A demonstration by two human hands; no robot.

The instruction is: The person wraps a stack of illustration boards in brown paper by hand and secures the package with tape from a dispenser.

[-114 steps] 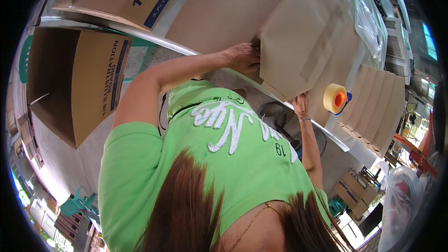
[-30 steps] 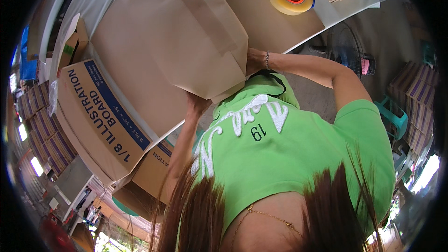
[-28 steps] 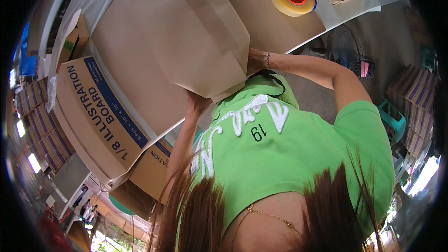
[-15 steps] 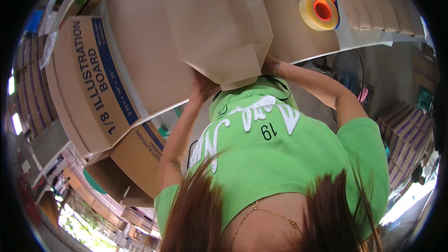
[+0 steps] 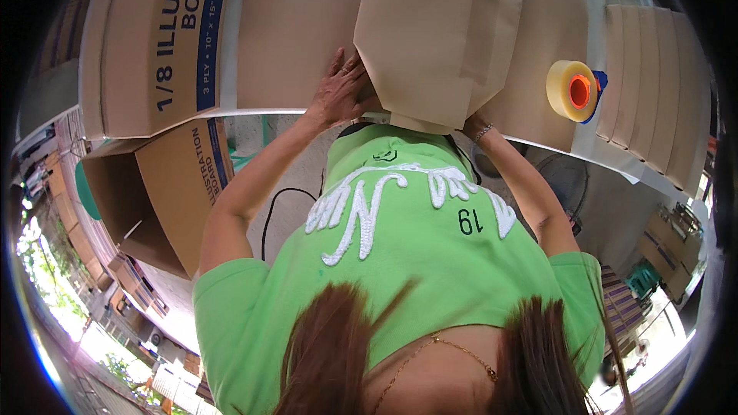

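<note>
A large folded piece of brown kraft paper point(image 5: 430, 38) with angled lower corners lies in front of me, its lower end reaching the table's near edge. My left hand point(image 5: 344, 94) lies by the paper's lower left side, its fingers stretched out and apart; some fingertips come against or just under that side. At the lower right corner is my right hand point(image 5: 475, 124), a bracelet at its wrist. The paper hides most of its fingers, so I cannot see whether they grip it.
Right of the paper, a roll of clear tape point(image 5: 573, 92) with an orange core sits with a blue piece beside it. Farther right is a row of overlapping brown folded pieces point(image 5: 642, 84). An illustration-board carton point(image 5: 127, 54) stands at left, with an open carton point(image 5: 154, 200) below it.
My left hand has come out from under the paper and now lies spread beside it. My right hand stays at the lower right corner. The view has shifted.
</note>
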